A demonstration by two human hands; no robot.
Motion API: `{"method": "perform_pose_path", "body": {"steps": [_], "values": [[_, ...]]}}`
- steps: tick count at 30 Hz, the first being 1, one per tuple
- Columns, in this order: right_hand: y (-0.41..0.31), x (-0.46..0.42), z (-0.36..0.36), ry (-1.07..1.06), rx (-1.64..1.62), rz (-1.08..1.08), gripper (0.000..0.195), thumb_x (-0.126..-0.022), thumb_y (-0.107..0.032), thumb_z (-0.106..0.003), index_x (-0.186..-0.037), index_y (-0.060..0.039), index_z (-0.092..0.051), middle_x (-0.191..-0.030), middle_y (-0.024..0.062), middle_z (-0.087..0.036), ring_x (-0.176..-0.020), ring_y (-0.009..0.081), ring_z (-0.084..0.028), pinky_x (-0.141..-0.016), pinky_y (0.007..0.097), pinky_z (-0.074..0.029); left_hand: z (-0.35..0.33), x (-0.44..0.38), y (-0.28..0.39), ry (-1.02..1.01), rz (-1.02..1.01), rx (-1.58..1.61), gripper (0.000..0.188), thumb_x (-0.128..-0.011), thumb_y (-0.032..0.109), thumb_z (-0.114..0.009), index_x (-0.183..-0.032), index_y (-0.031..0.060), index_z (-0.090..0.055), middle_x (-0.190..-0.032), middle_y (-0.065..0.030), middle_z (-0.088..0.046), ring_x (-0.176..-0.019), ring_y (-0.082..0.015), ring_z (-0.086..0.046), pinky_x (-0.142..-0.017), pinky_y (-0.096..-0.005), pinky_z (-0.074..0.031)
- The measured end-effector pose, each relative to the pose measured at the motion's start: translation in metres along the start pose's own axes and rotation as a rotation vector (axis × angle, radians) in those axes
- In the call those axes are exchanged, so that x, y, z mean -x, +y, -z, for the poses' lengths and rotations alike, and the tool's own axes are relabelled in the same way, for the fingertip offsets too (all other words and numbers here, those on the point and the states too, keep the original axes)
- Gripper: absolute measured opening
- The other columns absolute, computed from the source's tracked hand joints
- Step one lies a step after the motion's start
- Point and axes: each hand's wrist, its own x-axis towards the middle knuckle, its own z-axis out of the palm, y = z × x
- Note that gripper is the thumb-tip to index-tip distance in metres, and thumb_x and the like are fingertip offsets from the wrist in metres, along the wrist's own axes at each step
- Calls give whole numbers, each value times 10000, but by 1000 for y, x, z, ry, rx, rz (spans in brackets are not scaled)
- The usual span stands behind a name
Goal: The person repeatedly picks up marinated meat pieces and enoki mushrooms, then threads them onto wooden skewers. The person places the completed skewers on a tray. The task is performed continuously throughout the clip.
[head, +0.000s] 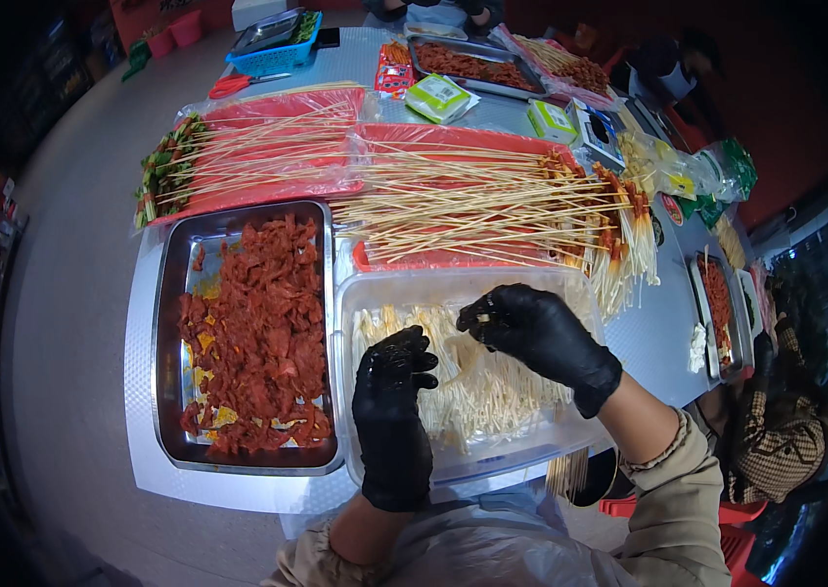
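Note:
Both my hands wear black gloves and hover over a clear plastic tub (472, 469) of enoki mushrooms (487, 396). My left hand (393, 411) is at the tub's left side, fingers apart and slightly curled, with nothing seen in it. My right hand (542, 337) is above the tub's middle right, its fingers bent together; a small pale bit shows at the fingertips, and I cannot tell what it holds. Left of the tub, a steel tray (168, 367) holds raw marinated meat strips (267, 330). Beyond the tub lie bamboo skewers (472, 198) with enoki and meat at their right ends.
Red trays (267, 139) carry more skewers, with green vegetables (172, 165) at the left. Farther back are red-handled scissors (230, 86), a blue basket (278, 57), green-white packs (439, 99) and another meat tray (476, 66). People (780, 447) are around the table.

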Motion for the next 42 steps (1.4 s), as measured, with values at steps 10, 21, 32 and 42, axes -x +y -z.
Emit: {"method": "perform_pose_path", "body": {"steps": [10,21,32,42], "values": [[-49,36,24,127,-129,65,195,-765,34,-621,-955,-11,-620,-889,44,-623,-792,96,-580,-721,236,-474,-8,4,-2,-123,-43,-56,248,-889,96,-437,-1088,-1,-548,-1053,-97,-584,-945,-169,-560,-765,-293,-460],[-53,45,18,104,190,282,282,-653,28,-697,-920,-46,-644,-854,78,-596,-789,209,-580,-704,295,-466,-14,9,-4,-470,-194,-305,442,-760,137,-650,-1165,53,-494,-996,-159,-569,-925,-301,-564,-787,-354,-456],[-64,41,12,116,244,229,218,-631,67,-656,-825,-32,-637,-814,79,-607,-769,214,-567,-698,311,-448,-11,13,-20,-401,-306,-282,139,-781,117,-601,-895,46,-564,-753,-113,-540,-704,-301,-545,-604,-386,-440],[-111,-63,-66,-355,619,677,252,-712,-19,-637,-960,-66,-625,-840,90,-597,-787,259,-569,-711,344,-464,-18,23,-41,-504,-651,-840,94,-678,125,-548,-676,44,-597,-673,-98,-569,-676,-237,-568,-614,-350,-439]]}}
